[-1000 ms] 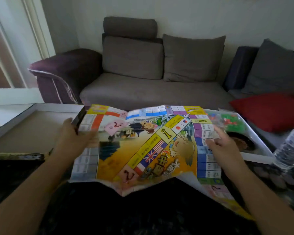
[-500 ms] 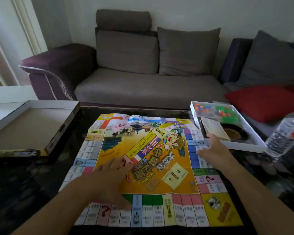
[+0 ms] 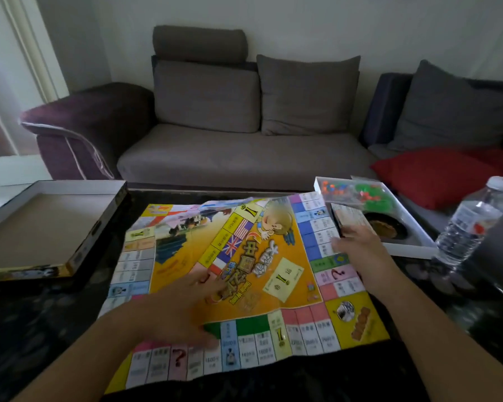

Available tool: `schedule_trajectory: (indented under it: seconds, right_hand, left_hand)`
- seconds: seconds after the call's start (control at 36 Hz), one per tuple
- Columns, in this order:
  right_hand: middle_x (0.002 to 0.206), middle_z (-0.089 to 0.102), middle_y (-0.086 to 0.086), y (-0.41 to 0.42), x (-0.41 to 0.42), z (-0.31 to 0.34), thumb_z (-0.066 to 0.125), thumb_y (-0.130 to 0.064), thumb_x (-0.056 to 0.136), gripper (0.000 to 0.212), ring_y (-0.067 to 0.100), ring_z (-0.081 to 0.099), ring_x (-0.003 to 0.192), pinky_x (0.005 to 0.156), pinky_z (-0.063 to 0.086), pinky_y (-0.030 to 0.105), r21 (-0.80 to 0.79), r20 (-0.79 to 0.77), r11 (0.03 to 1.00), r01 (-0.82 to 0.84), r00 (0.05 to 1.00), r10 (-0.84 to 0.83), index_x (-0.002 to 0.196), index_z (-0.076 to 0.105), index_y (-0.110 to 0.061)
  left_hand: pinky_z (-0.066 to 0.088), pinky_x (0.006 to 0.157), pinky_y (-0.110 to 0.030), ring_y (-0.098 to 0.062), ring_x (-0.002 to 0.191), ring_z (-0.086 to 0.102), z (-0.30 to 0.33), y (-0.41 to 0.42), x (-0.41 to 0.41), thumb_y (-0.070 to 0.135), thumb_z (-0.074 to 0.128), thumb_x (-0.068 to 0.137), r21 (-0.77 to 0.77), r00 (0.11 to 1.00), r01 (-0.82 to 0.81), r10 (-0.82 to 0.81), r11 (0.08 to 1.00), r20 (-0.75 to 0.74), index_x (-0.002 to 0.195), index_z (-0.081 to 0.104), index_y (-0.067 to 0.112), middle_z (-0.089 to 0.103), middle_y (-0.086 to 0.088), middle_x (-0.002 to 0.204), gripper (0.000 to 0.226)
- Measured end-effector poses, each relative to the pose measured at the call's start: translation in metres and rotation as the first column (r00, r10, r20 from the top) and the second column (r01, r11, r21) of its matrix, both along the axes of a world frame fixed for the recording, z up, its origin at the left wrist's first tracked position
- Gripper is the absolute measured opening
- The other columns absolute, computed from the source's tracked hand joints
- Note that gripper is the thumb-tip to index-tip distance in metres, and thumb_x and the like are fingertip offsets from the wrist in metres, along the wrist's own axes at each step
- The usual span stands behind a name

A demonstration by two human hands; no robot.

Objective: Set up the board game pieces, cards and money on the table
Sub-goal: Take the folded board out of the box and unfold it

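The colourful paper game board (image 3: 276, 274) lies spread on the dark table, its far edge still wavy. My left hand (image 3: 186, 309) presses flat on the board's near-left part, fingers spread. My right hand (image 3: 357, 245) is at the board's right edge, fingers stretched toward the near end of a stack of cards (image 3: 347, 220) that leans at the white box tray (image 3: 404, 248). The tray also holds a bag of small coloured plastic pieces (image 3: 357, 192) and a dark round dish (image 3: 385, 226).
The empty box lid (image 3: 79, 250) sits at the table's left. A clear water bottle (image 3: 468, 224) stands at the right beside a dark object. A grey sofa with cushions and a red pillow (image 3: 436, 172) runs behind the table.
The board went from being held up half folded to lying flat. My left hand slid forward over it, and my right hand moved to the card stack at the tray.
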State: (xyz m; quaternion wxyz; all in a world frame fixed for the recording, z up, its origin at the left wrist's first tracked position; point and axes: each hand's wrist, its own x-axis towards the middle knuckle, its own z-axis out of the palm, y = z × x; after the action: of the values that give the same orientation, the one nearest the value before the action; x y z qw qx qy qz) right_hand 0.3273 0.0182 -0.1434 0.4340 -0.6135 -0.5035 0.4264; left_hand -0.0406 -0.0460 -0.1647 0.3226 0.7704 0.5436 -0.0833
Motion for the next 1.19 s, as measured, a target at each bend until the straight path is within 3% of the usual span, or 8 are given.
schedule_trajectory:
  seconds: [0.11, 0.22, 0.36, 0.47, 0.67, 0.89, 1.03, 1.19]
  right_hand:
    - [0.113, 0.078, 0.017, -0.012, 0.016, -0.002, 0.073, -0.018, 0.097, 0.026, 0.038, 0.076, 0.102, 0.092, 0.06, 0.051, -0.445, -0.056, 0.838, -0.316, 0.944, 0.326, 0.121, 0.074, -0.009]
    - [0.114, 0.078, 0.014, -0.022, 0.027, 0.007, 0.069, 0.005, 0.094, 0.036, 0.036, 0.077, 0.099, 0.075, 0.063, 0.049, -0.53, 0.079, 0.738, -0.417, 0.843, 0.533, 0.125, 0.068, -0.012]
    - [0.097, 0.077, 0.012, -0.003, 0.034, 0.007, 0.073, -0.007, 0.091, 0.012, 0.018, 0.075, 0.074, 0.078, 0.062, 0.041, -0.025, -0.163, 0.998, 0.062, 0.984, -0.065, 0.101, 0.075, -0.014]
    - [0.119, 0.076, 0.017, -0.011, 0.029, 0.008, 0.058, -0.057, 0.097, 0.06, 0.032, 0.075, 0.108, 0.096, 0.054, 0.049, -0.195, -0.586, 0.98, -0.039, 0.806, -0.084, 0.123, 0.07, -0.005]
    - [0.113, 0.078, 0.019, -0.041, -0.033, 0.004, 0.071, -0.034, 0.098, 0.038, 0.041, 0.076, 0.102, 0.095, 0.059, 0.057, -0.41, -0.124, 0.816, -0.407, 0.911, 0.392, 0.13, 0.064, -0.013]
    - [0.104, 0.08, 0.017, -0.036, -0.059, 0.006, 0.055, 0.0, 0.103, 0.026, 0.038, 0.078, 0.093, 0.075, 0.064, 0.048, -0.3, -0.094, 0.896, -0.327, 0.945, 0.313, 0.125, 0.063, -0.01]
    - [0.112, 0.078, 0.015, -0.006, -0.044, 0.014, 0.06, -0.023, 0.103, 0.028, 0.026, 0.078, 0.088, 0.067, 0.061, 0.037, -0.061, -0.399, 0.993, 0.103, 0.909, -0.119, 0.128, 0.068, -0.013]
    - [0.113, 0.077, 0.019, -0.036, -0.059, 0.003, 0.073, -0.029, 0.091, 0.037, 0.042, 0.075, 0.098, 0.086, 0.063, 0.054, -0.386, -0.252, 0.86, -0.335, 0.935, 0.251, 0.126, 0.07, -0.015]
  left_hand:
    - [0.002, 0.127, -0.063, -0.019, 0.158, -0.021, -0.01, 0.003, 0.001, 0.092, 0.065, 0.064, -0.006, 0.982, 0.049, -0.05, 0.999, -0.182, 0.153, -0.019, 0.06, -0.028, 0.016, 0.168, 0.126]
    - [0.002, 0.125, -0.066, -0.021, 0.158, -0.022, -0.019, 0.012, -0.001, 0.096, 0.061, 0.062, 0.043, 0.983, -0.001, 0.009, 0.999, -0.185, 0.151, -0.019, 0.064, -0.028, 0.011, 0.169, 0.124]
    - [0.007, 0.128, -0.057, -0.022, 0.159, -0.019, -0.011, 0.012, 0.001, 0.095, 0.05, 0.071, -0.007, 0.997, -0.051, 0.05, 0.999, -0.066, 0.157, -0.012, 0.056, -0.025, 0.013, 0.17, 0.113]
    - [0.007, 0.128, -0.058, -0.024, 0.16, -0.016, -0.009, 0.012, 0.007, 0.094, 0.045, 0.074, -0.021, 0.993, -0.091, 0.089, 0.996, -0.072, 0.162, -0.012, 0.045, -0.024, 0.012, 0.17, 0.116]
    - [0.006, 0.127, -0.059, -0.031, 0.16, -0.009, -0.013, 0.009, 0.017, 0.113, 0.013, 0.036, 0.055, 0.987, -0.091, 0.097, 0.994, -0.13, 0.164, -0.01, 0.038, -0.017, 0.006, 0.173, 0.149]
    - [0.013, 0.128, -0.05, -0.027, 0.16, 0.001, 0.013, -0.003, 0.035, 0.096, 0.037, 0.076, -0.035, 0.995, -0.045, 0.042, 0.998, -0.088, 0.165, -0.005, 0.04, -0.007, 0.011, 0.173, 0.113]
    - [0.019, 0.127, -0.039, -0.008, 0.157, 0.004, 0.024, -0.009, 0.035, 0.096, 0.058, 0.068, -0.072, 0.997, 0.022, -0.017, 0.997, 0.074, 0.164, 0.0, 0.043, -0.004, 0.03, 0.165, 0.123]
    - [0.016, 0.129, -0.04, -0.006, 0.158, -0.008, 0.024, -0.014, 0.037, 0.072, 0.079, 0.075, -0.158, 0.992, 0.073, -0.055, 0.985, 0.113, 0.159, -0.009, 0.056, -0.021, 0.033, 0.164, 0.122]
